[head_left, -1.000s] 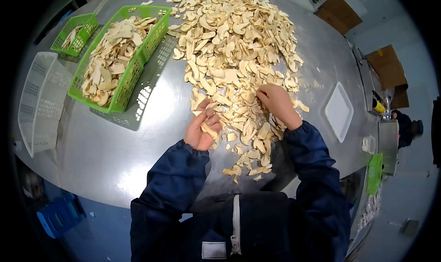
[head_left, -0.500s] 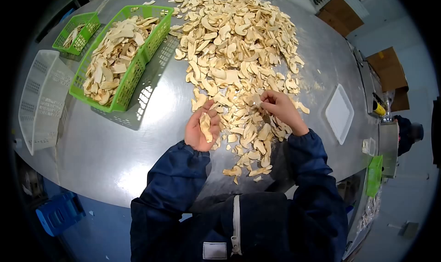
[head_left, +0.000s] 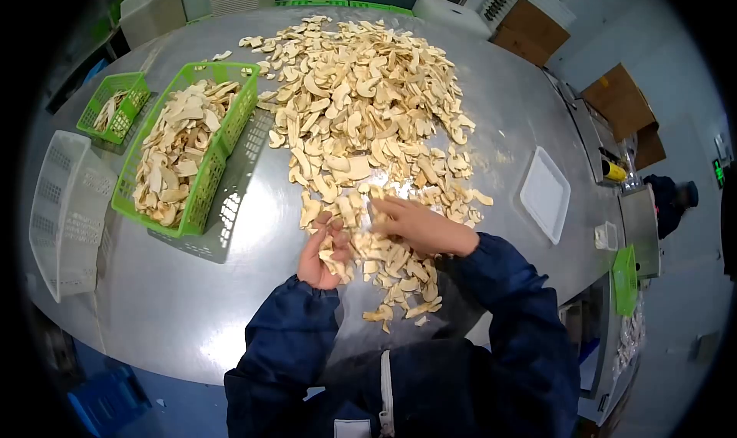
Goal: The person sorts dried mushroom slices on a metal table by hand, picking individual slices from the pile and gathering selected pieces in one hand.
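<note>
A big heap of pale, dried-looking mushroom slices [head_left: 361,92] spreads down the middle of the metal table towards me. My left hand [head_left: 318,255], palm up with fingers curled, holds mushroom slices [head_left: 332,260] at the left side of the near end. Just to its right, my right hand [head_left: 422,224] reaches across the loose slices, palm down. Its fingertips are smeared by motion, so whether a slice is between them cannot be made out. Small broken pieces lie below both hands.
Left on the metal table [head_left: 161,284] stand a green basket [head_left: 207,188] full of slices, a smaller green basket [head_left: 115,131] with a few, and a white perforated basket [head_left: 80,227]. A white tray [head_left: 546,196] lies right. A person [head_left: 668,200] is at far right.
My right hand has moved left, close to my left hand, and turned palm down over the slices. The left hand keeps its hold on slices. The camera view has tilted up.
</note>
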### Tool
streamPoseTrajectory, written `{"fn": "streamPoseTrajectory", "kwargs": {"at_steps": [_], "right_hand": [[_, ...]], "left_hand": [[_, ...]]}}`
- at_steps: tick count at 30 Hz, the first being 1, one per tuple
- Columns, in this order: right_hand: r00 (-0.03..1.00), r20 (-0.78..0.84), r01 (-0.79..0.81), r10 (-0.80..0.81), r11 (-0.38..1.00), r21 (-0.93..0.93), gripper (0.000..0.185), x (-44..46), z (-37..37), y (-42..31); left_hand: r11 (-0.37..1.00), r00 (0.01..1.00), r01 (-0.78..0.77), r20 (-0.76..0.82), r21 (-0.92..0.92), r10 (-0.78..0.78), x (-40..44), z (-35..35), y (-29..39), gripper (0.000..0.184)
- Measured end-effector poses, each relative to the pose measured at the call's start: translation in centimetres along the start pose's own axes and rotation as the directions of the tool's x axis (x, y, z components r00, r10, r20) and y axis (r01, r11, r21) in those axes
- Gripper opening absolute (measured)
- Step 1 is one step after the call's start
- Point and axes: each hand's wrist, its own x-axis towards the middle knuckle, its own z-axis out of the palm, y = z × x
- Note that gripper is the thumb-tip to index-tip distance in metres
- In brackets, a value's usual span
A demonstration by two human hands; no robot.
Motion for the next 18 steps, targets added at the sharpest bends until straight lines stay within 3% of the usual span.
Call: {"fn": "streamPoseTrajectory", "kwargs": {"at_steps": [1,2,4,6,8,11,14,15,18], "right_hand": [[0.996,0.092,0.007,-0.013,0.998,0.064,0.039,-0.5,-1.3,0.2],[0.982,0.184,0.006,-0.030,0.992,0.129,0.032,-1.0,-2.6,0.7],[0.963,0.221,-0.173,0.153,0.982,0.072,0.017,-2.5,-3.4,3.6],[0.898,0.140,-0.438,0.418,0.881,0.179,0.014,-2.3,-5.2,6.1],[0.825,-0.142,-0.514,0.547,0.831,0.214,0.016,-1.2,-4.8,9.9],[0.729,-0.417,-0.573,0.543,0.817,0.064,0.016,0.8,-2.3,14.5],[0.800,-0.407,-0.490,0.441,0.872,-0.018,0.015,1.4,-1.2,14.9],[0.798,-0.284,-0.501,0.531,0.847,0.178,0.017,1.9,-1.7,13.8],[0.798,-0.186,-0.445,0.573,0.769,0.460,0.017,2.2,-3.7,8.7]], "left_hand": [[0.999,0.995,-0.022,-0.101,-0.037,0.018,0.0,0.4,-0.1,0.026],[0.997,0.998,0.021,-0.056,-0.078,-0.025,0.1,0.2,0.1,0.026],[0.982,0.993,0.112,0.043,-0.151,-0.107,0.1,-0.5,0.7,0.027],[0.976,0.989,0.147,0.031,-0.161,-0.144,0.2,-0.1,0.6,0.028],[0.972,0.983,0.184,0.044,-0.145,-0.179,0.3,-0.1,0.7,0.028],[0.968,0.970,0.228,0.115,-0.104,-0.216,0.1,0.0,0.9,0.030],[0.986,0.992,0.126,-0.001,-0.108,-0.127,-0.2,0.3,0.5,0.033],[0.991,0.994,0.109,-0.022,-0.073,-0.111,-0.1,0.8,0.3,0.036],[0.998,0.994,0.059,-0.089,0.014,-0.058,-0.1,2.1,-0.6,0.047]]}}
